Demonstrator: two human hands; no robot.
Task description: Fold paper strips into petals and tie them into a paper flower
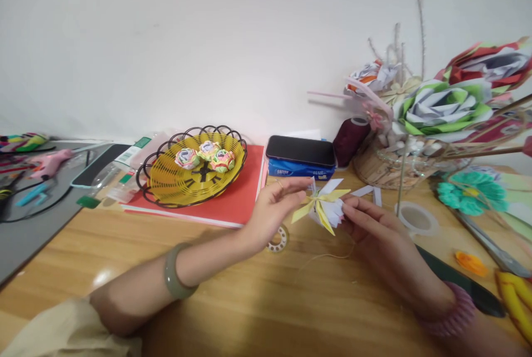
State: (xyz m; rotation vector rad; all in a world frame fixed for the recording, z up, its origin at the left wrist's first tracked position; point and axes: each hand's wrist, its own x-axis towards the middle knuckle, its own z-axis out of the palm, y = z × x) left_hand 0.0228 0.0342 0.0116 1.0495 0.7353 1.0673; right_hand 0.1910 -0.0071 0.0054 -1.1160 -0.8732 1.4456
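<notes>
Between my hands is a paper flower (328,210) of folded white paper with pointed yellow strips sticking out of it. My left hand (276,207) comes at it from the left, thumb and fingers closed at its upper left edge. From the right, my right hand (374,229) pinches the white part between thumb and fingers. A thin thread (328,255) trails below the flower on the table. Just under my left hand lies a small ring with holes (277,239), partly hidden by the wrist. White paper strips (371,193) show behind my right fingers.
A yellow basket (166,182) with three small paper flowers stands on red paper (233,207). A phone (300,150) rests on a blue pack (286,168). Right are a purple thread spool (351,138), flower pot (374,163), tape roll (418,218) and scissors (494,246). A pink glue gun (52,163) lies left.
</notes>
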